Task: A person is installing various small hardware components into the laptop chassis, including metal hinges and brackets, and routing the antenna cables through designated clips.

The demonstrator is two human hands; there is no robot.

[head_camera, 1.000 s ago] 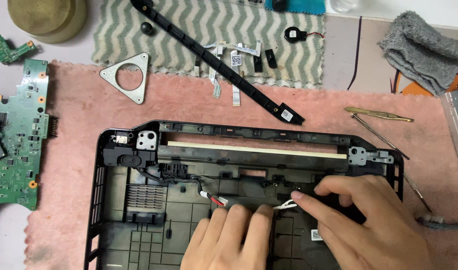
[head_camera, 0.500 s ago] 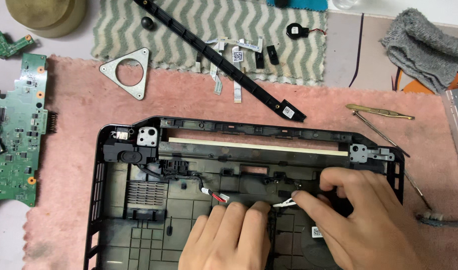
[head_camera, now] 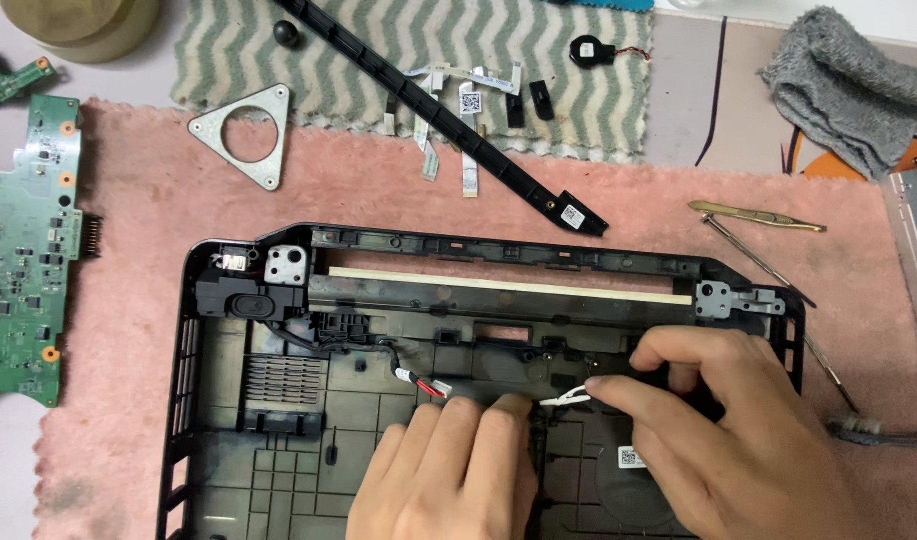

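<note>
A black plastic laptop bottom case (head_camera: 499, 250) lies open on a pink towel (head_camera: 129, 400). My left hand (head_camera: 449, 470) rests flat inside the case, its fingertips pressing near a small red and white connector (head_camera: 424, 383) on a black cable. My right hand (head_camera: 719, 440) pinches a thin white wire (head_camera: 567, 397) between thumb and forefinger, just right of my left fingertips. A small black speaker (head_camera: 241, 298) sits in the case's far left corner.
A green circuit board (head_camera: 24, 240) lies at the left edge. A triangular metal bracket (head_camera: 247, 135), a long black plastic strip (head_camera: 449, 120) and ribbon cables sit on a zigzag cloth. Brass tweezers (head_camera: 759, 215), a screwdriver and a grey rag (head_camera: 849, 90) lie to the right.
The view has shifted so the case sits further right and lower. Both hands stay at the same spot in the case, my right fingers still on the white wire.
</note>
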